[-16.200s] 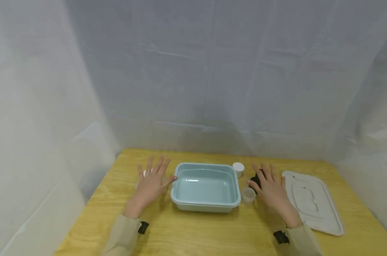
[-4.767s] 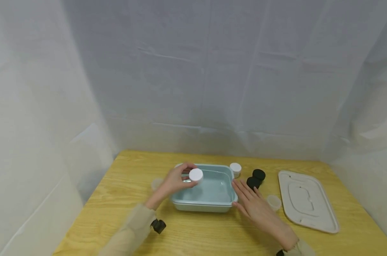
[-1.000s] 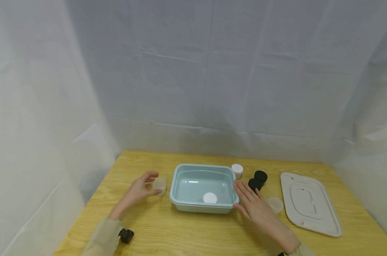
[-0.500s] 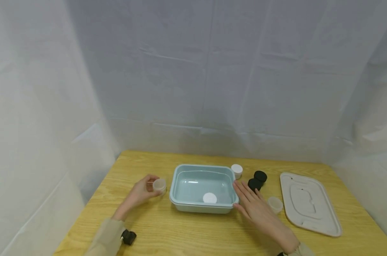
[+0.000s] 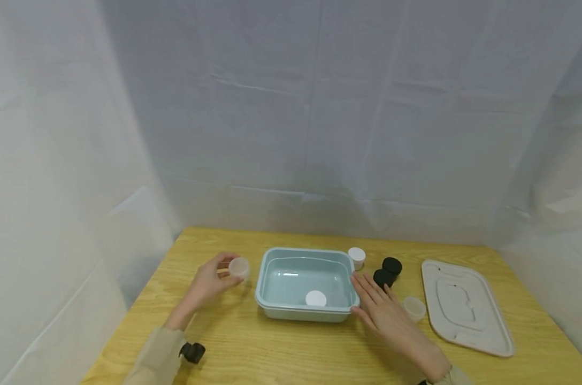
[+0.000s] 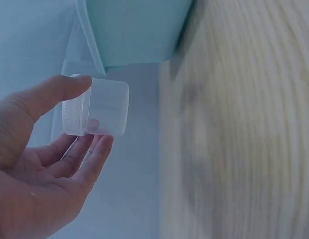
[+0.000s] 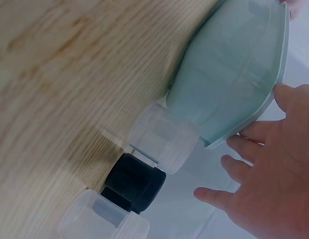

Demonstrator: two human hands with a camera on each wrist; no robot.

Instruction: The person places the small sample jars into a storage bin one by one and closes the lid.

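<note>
My left hand [image 5: 225, 274] pinches a small translucent jar [image 5: 238, 267] just left of the pale teal tub [image 5: 259, 283], a little above the wooden table. In the left wrist view the thumb and fingers [image 6: 77, 152] hold that jar [image 6: 102, 113] on its side, with the tub [image 6: 139, 30] beyond. One white round jar [image 5: 316, 298] lies inside the tub near its front wall. My right hand [image 5: 368, 293] lies flat with straight fingers against the tub's right side. In the right wrist view the right hand's fingers [image 7: 259, 174] are close to the tub's rim [image 7: 244, 127].
Right of the tub stand a white jar [image 5: 357, 256], two black jars [image 5: 392, 265] [image 5: 382, 277] and a translucent jar [image 5: 413, 308]. A flat white lid [image 5: 464, 307] lies at the far right. Pale sheeting walls in the table [image 5: 281, 353].
My left hand has closed on the translucent jar and raised it slightly off the table beside the tub. The right hand has stayed put.
</note>
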